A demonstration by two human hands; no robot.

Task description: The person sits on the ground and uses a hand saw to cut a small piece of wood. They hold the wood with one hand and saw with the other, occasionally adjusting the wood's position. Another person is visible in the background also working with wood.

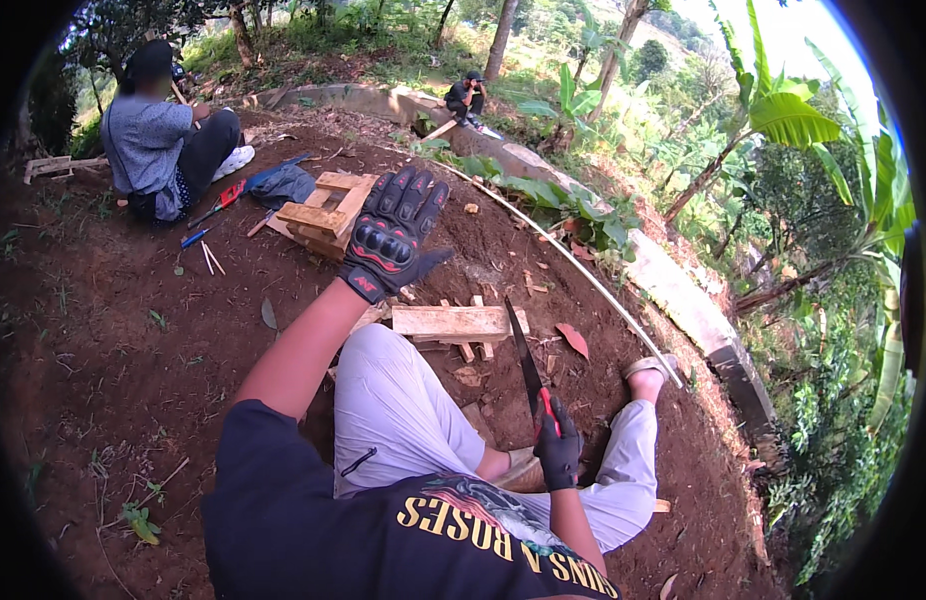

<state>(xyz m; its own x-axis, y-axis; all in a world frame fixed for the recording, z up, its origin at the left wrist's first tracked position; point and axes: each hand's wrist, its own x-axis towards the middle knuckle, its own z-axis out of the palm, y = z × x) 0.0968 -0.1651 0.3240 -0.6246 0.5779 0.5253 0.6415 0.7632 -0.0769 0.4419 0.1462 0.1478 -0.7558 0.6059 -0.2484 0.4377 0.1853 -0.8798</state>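
My left hand (pixel 393 232), in a black glove with red trim and hard knuckle pads, is raised with its fingers stretched out and holds nothing. Just behind it stands a small wooden stool-like frame (pixel 323 205). In a matching glove, my right hand (pixel 559 447) is closed round the red handle of a hand saw (pixel 524 350), whose dark blade points away from me. The blade's tip is near the right end of a pale wooden board (pixel 453 321), which rests over thinner wood strips on the soil. Whether blade and board touch, I cannot tell.
A person (pixel 148 140) sits at the far left near a red-handled tool (pixel 223 198) and dark cloth (pixel 283 185). Another person (pixel 467 97) sits on a low concrete wall (pixel 673 275). A long pale pole (pixel 558 240) lies along the slope's right side. Banana plants (pixel 798 118) grow beyond.
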